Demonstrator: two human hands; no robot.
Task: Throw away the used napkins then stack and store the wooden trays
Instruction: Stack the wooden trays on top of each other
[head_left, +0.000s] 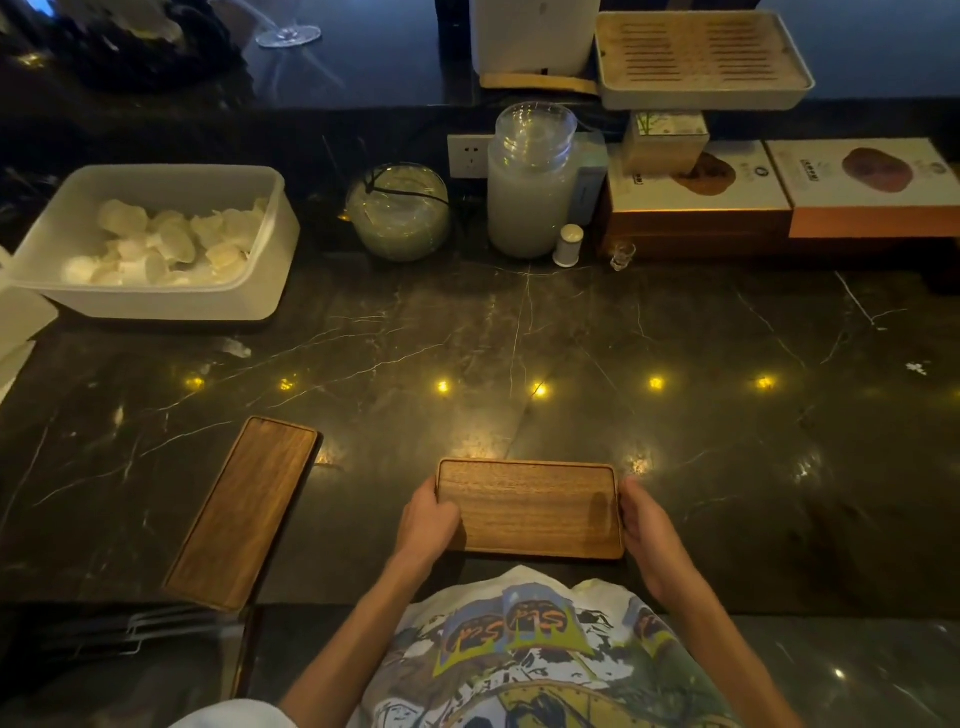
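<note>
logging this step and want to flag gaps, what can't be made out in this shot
Head view only:
- left hand and right hand: fingers partly hidden by the tray edges.
- tray: one or a stack, unclear from above.
- tub contents: white lumps, too blurred to name.
- box print: too small.

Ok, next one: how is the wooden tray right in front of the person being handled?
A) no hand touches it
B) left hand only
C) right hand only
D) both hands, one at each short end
D: the left hand grips the left end of the wooden tray and the right hand grips its right end.
</note>
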